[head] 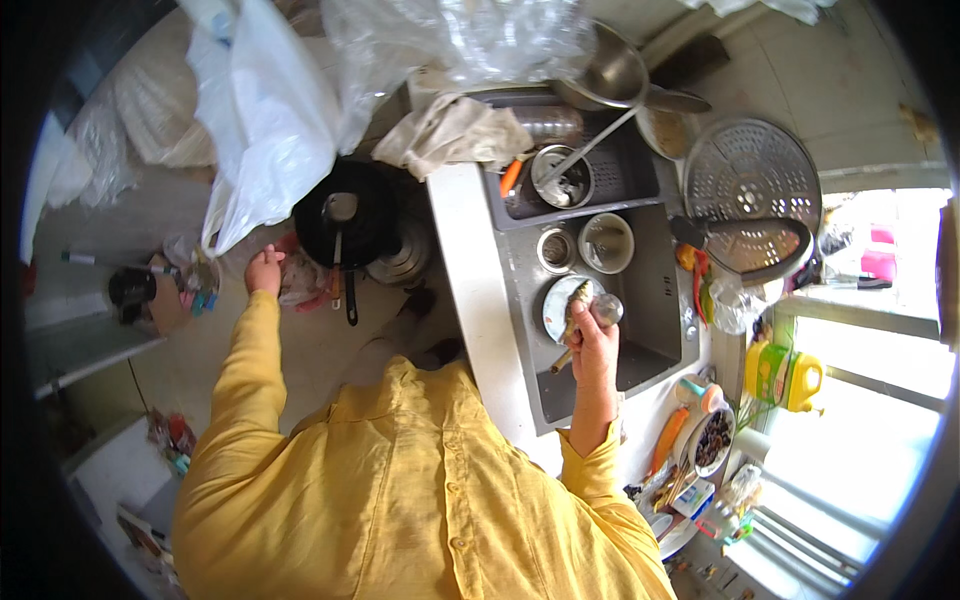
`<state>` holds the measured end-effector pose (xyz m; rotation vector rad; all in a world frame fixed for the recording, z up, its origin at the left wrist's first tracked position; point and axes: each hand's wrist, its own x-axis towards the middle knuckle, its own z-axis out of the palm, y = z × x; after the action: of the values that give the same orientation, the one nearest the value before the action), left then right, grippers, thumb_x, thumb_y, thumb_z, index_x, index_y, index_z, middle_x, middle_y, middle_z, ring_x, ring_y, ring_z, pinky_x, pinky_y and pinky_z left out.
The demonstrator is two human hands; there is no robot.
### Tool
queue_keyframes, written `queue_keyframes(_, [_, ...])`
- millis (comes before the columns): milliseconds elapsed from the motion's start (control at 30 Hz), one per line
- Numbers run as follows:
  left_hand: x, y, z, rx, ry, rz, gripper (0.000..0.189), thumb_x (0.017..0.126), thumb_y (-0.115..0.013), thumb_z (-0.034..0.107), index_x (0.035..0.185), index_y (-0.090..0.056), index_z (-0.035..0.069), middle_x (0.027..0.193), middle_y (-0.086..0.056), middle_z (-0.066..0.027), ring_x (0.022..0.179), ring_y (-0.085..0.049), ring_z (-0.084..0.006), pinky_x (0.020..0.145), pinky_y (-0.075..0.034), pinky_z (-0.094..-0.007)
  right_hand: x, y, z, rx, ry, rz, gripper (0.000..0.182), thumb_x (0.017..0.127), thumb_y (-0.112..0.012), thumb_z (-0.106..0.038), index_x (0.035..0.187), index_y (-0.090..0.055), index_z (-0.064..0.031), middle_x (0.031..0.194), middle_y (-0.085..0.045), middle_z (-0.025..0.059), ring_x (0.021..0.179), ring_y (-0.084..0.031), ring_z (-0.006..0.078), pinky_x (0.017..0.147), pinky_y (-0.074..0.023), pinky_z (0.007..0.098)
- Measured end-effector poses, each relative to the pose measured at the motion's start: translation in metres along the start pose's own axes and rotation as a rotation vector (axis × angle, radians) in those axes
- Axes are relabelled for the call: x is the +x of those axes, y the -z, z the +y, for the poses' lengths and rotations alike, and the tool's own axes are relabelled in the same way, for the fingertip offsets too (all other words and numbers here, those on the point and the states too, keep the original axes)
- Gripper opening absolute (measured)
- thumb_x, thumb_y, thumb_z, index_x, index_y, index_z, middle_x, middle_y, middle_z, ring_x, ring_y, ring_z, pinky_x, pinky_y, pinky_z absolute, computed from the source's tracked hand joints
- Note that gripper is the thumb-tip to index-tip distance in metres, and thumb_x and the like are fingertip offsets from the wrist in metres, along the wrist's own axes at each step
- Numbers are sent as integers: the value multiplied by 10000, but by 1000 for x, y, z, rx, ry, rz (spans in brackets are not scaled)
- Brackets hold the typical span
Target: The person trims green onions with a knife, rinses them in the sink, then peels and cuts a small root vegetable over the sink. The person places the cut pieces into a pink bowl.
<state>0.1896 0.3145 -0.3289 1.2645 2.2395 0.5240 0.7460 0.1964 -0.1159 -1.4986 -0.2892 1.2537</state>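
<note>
My right hand (592, 341) is over the dark sink basin (637, 360), its fingers closed around a slim object (561, 361) with a greenish, rough upper end and a brown lower end; its exact kind is unclear. Behind it lies a pale plate (556, 309), partly hidden. A round shiny knob-like thing (606, 309) shows right beside my fingers; whether my hand touches it is unclear. My left hand (265, 271) is held out at the left with nothing visible in it, close to a reddish plastic bag (304, 281) and the black wok (367, 217).
A white bowl (606, 244) and a small metal cup (556, 251) stand in the sink. Beyond are a metal pot (562, 176) with a ladle, a grey cloth (457, 139) and a perforated steamer tray (754, 172). A white plastic bag (262, 112) hangs at upper left. A yellow jug (784, 375) stands right.
</note>
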Motion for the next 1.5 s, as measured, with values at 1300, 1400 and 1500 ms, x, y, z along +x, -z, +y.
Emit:
queue_keyframes(1300, [-305, -62, 422, -606, 16, -1709, 378, 1019, -347, 180, 1376, -466, 146, 1184, -597, 3, 891, -543, -48, 650, -379, -191, -87, 44, -31, -1208, 1031, 257, 182, 763, -722, -114, 934, -665, -90, 738, -538, 44, 634, -542, 241, 551, -459, 360])
queue_keyframes(1400, [-304, -58, 422, -587, 63, -1745, 349, 1019, -350, 177, 1336, -491, 151, 1138, -607, 31, 867, -540, -29, 598, -334, -184, -88, 42, -34, -1331, 1053, 220, 187, 754, -715, -144, 929, -658, -112, 755, -529, 23, 657, -539, 212, 553, -463, 339])
queue_keyframes(1500, [-304, -57, 420, -547, 60, -1726, 308, 1023, -349, 184, 1276, -521, 159, 1088, -616, 47, 846, -540, -23, 552, -296, -182, -89, 40, -37, -1383, 1059, 198, 190, 759, -705, -158, 937, -652, -115, 770, -526, 21, 674, -540, 205, 563, -463, 333])
